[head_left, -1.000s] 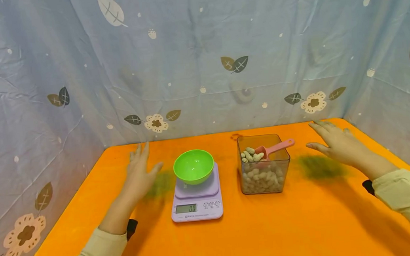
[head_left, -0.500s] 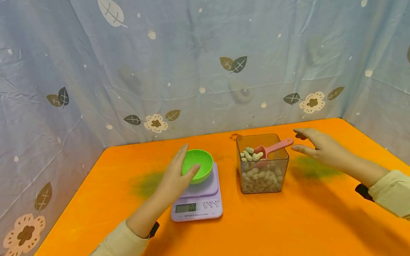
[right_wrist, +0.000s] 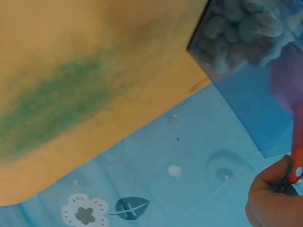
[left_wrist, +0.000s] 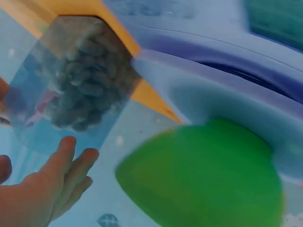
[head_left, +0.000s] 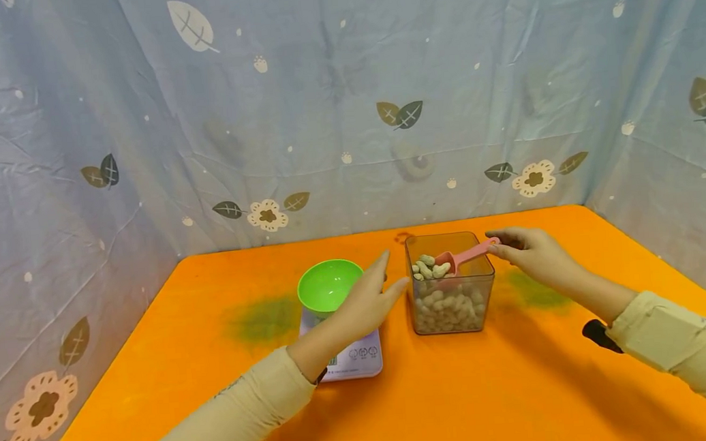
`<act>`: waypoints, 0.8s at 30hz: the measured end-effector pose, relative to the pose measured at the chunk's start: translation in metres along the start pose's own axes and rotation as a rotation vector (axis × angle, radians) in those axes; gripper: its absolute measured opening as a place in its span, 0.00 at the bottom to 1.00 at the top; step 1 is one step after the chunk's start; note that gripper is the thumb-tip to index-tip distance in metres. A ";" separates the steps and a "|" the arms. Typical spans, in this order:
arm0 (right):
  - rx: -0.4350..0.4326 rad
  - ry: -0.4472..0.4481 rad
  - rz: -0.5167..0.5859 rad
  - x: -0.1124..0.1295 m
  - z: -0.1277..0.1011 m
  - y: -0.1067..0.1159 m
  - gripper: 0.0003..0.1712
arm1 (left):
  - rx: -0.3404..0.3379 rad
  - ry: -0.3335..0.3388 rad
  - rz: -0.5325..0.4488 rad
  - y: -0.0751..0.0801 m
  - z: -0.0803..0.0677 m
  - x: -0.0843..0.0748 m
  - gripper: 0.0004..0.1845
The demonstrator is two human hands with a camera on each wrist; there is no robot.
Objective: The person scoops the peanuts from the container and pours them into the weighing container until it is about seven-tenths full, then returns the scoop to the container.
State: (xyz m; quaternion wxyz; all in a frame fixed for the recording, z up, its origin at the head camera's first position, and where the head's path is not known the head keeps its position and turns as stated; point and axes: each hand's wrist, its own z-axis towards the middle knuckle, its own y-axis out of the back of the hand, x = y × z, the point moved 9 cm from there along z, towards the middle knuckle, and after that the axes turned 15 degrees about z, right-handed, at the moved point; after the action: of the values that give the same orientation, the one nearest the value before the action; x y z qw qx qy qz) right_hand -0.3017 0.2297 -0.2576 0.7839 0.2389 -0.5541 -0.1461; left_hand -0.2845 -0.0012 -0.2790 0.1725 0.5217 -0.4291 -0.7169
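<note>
My right hand [head_left: 536, 257] pinches the handle end of a pink scoop [head_left: 473, 252] between thumb and fingers. The scoop's head rests among peanuts [head_left: 425, 268] in a clear, smoky square container [head_left: 486, 294]. Straight-fingered, my left hand [head_left: 365, 308] hovers just left of this container, fingertips close to its wall; touching cannot be told. Beneath the left hand and wrist is a lilac kitchen scale [head_left: 363, 367], its display mostly covered. A bright green bowl [head_left: 325, 287] sits on the scale, partly behind the hand. In the right wrist view, fingers [right_wrist: 270, 189] meet the scoop's handle.
An orange cloth [head_left: 440, 406] covers the table, with green smudges on both sides. Pale blue printed curtains [head_left: 344, 98] enclose the back and sides. Both wrists carry dark bands.
My left hand has swept right, across the bowl and scale, toward the container. The right hand has come in leftward and taken hold of the scoop handle.
</note>
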 end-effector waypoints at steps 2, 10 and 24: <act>-0.004 -0.032 0.033 0.001 0.002 -0.001 0.26 | 0.013 0.022 -0.032 -0.004 0.006 -0.003 0.35; -0.009 -0.073 0.194 0.015 0.011 -0.007 0.25 | 0.012 0.093 -0.260 -0.014 0.025 -0.003 0.32; 0.085 -0.271 0.618 0.009 0.025 -0.035 0.30 | 0.076 0.084 -0.590 -0.024 0.045 0.000 0.28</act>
State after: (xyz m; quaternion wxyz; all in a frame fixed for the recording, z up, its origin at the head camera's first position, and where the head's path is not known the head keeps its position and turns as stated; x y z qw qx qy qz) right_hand -0.3211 0.1909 -0.2624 0.6997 0.0706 -0.7050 0.0912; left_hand -0.3197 0.0314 -0.2940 -0.0454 0.6593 -0.2779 -0.6972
